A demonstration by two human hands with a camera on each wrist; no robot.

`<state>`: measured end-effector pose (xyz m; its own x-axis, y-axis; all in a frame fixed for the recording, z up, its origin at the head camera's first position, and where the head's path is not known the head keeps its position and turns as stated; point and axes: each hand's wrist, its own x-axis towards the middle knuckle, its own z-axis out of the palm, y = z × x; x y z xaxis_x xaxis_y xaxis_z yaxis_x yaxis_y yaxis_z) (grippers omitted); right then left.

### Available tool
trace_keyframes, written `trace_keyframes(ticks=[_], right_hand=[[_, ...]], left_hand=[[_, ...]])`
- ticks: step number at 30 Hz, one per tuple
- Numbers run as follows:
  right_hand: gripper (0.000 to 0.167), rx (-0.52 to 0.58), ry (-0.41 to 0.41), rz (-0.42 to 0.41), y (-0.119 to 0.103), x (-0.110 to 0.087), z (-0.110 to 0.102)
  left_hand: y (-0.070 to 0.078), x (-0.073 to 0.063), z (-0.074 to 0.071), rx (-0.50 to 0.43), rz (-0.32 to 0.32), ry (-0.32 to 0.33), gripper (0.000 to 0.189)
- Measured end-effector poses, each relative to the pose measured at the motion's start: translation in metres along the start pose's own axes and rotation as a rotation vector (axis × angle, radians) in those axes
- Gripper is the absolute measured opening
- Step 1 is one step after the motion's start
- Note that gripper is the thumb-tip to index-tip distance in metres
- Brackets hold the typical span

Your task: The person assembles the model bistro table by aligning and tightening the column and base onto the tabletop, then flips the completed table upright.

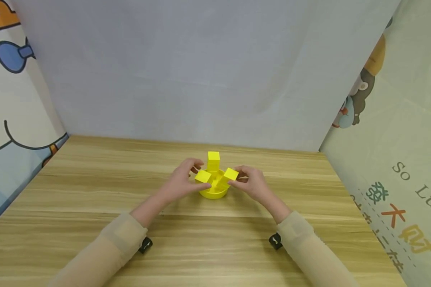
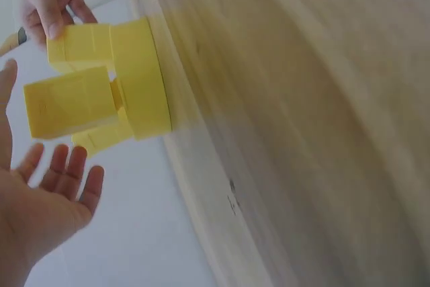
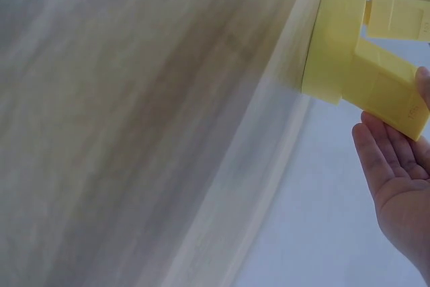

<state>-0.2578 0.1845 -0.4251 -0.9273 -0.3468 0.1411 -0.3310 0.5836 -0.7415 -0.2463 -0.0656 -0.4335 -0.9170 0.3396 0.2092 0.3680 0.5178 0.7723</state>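
A round yellow base (image 1: 214, 195) stands on the wooden table, with three square-ended yellow blocks rising from it: a left block (image 1: 203, 176), a right block (image 1: 231, 174) and a back block (image 1: 213, 159). The left and right ones lean outward. My left hand (image 1: 181, 179) is around the left block; in the left wrist view its spread fingers (image 2: 70, 173) stand off from the block's sides. At the other side, my right hand (image 1: 253, 181) pinches the top of the right block, thumb on one face and fingertips (image 3: 369, 122) on another. Small raised marks show on the blocks.
The wood-grain table (image 1: 215, 247) runs back to a pale hanging cloth (image 1: 186, 79). Printed cartoon cloths hang at the left (image 1: 18, 99) and right (image 1: 398, 131). A black strap piece (image 1: 145, 244) shows at the left wrist, another (image 1: 275, 240) at the right.
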Motion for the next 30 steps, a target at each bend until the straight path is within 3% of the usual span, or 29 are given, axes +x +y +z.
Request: trace_keyframes(ticks=[4,9,18,30], right_hand=[[0.041,-0.018,0.004,-0.005,0.001,0.0,0.0],[0.042,-0.01,0.005,-0.005,0.0,0.0,0.0],[0.043,-0.01,0.003,-0.003,0.001,-0.003,-0.001],[0.043,-0.014,-0.018,-0.009,0.01,-0.013,-0.003]], left_hand=[[0.003,0.001,0.006,-0.005,-0.07,0.076,0.071],[0.003,0.002,0.008,0.004,-0.057,0.12,0.051],[-0.003,0.002,0.0,0.038,0.048,0.06,0.039],[-0.013,-0.001,0.001,0.056,0.152,-0.081,0.036]])
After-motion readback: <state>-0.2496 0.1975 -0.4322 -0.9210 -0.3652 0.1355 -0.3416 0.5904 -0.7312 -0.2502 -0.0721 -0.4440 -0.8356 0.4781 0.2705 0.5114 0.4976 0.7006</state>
